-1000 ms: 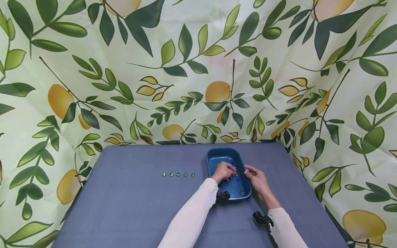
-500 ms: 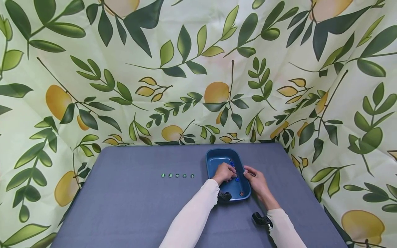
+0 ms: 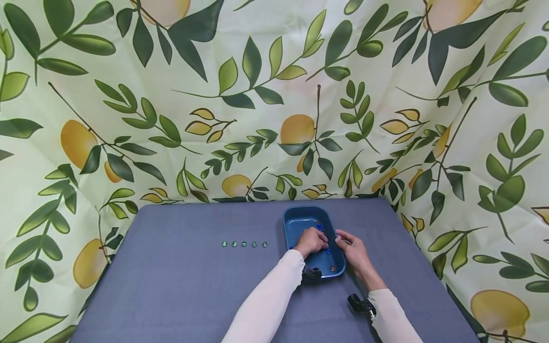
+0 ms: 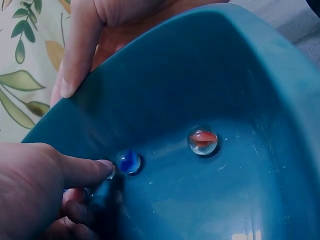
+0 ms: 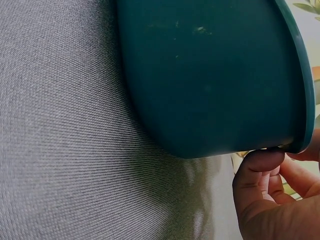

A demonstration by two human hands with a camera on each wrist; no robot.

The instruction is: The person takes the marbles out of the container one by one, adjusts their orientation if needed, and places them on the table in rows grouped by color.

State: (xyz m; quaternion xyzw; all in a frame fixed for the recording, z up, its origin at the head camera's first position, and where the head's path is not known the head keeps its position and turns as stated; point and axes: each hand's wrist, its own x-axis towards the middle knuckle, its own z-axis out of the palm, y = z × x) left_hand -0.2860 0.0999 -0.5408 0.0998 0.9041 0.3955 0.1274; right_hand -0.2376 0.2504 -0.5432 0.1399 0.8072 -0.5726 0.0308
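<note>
My left hand (image 3: 311, 241) reaches down into a blue rectangular tray (image 3: 301, 225) with its fingers curled. In the left wrist view, a digit tip rests against a small clear marble (image 4: 111, 173) with a blue marble (image 4: 130, 162) right beside it. The curled fingers hide other marbles, and I cannot tell whether they pinch one. An orange-and-clear marble (image 4: 203, 141) lies apart near the tray's front end. My right hand (image 3: 354, 248) grips the tray's right rim between thumb and fingers, which the right wrist view shows from outside.
Several green marbles (image 3: 244, 244) lie in a straight, evenly spaced row on the grey tablecloth (image 3: 193, 286), left of the tray. More blue marbles (image 3: 319, 227) sit toward the tray's far end. A leaf-and-fruit patterned curtain (image 3: 257, 119) stands behind the table.
The left hand's fingers have curled in and shifted slightly toward the front inside the tray. The right hand keeps its grip on the rim, and the green row stays put.
</note>
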